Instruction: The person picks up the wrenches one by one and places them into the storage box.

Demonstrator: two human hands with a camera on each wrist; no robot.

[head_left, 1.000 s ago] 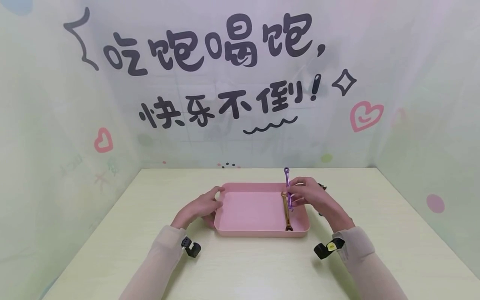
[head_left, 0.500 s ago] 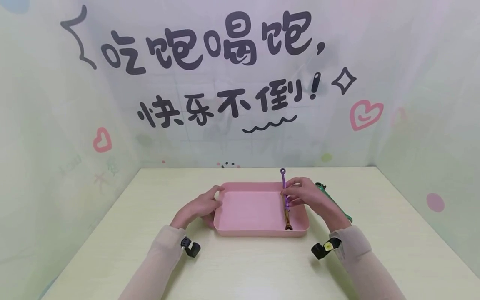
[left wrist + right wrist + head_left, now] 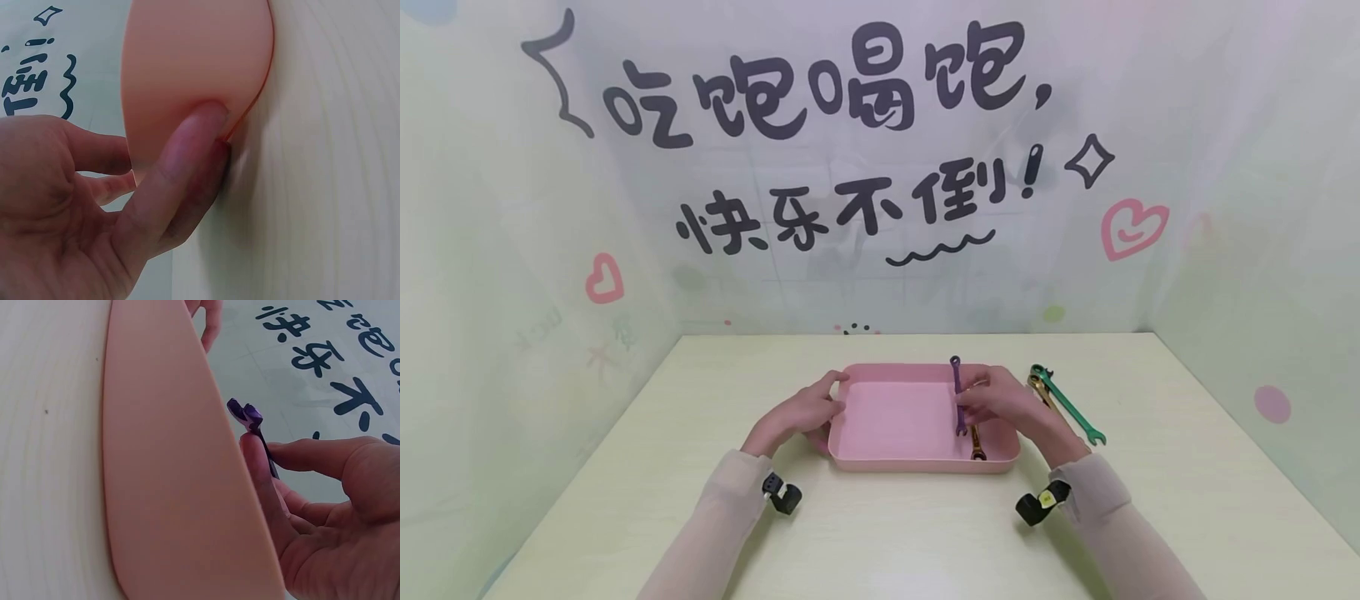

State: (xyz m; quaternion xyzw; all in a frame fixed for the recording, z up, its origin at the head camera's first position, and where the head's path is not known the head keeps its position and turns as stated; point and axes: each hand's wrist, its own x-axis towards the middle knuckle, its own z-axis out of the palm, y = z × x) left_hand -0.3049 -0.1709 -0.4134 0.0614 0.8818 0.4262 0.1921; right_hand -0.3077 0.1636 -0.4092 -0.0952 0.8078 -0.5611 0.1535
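Note:
A pink tray point(image 3: 917, 467) lies on the table, its left end gripped by my left hand point(image 3: 805, 410). In the left wrist view, the thumb point(image 3: 194, 134) presses on the tray's outer wall while other fingers reach the rim. My right hand point(image 3: 1003, 402) pinches a purple combination wrench point(image 3: 958, 387) over the tray's right part, its ring end towards the back. The wrench's open end point(image 3: 247, 415) pokes past the fingertips in the right wrist view. Inside the tray lies a gold wrench point(image 3: 977, 442), partly hidden behind the right hand and the purple wrench.
Right of the tray, a green wrench point(image 3: 1075, 408) and another gold wrench point(image 3: 1047, 392) lie close together on the pale table point(image 3: 925, 533), the gold one partly covered by the right hand. A printed curtain point(image 3: 850, 292) hangs behind the table.
The right hand has carried the purple wrench to the left and lower, now left of the gold wrench. The wrenches on the table have come into fuller view. The left hand stays put.

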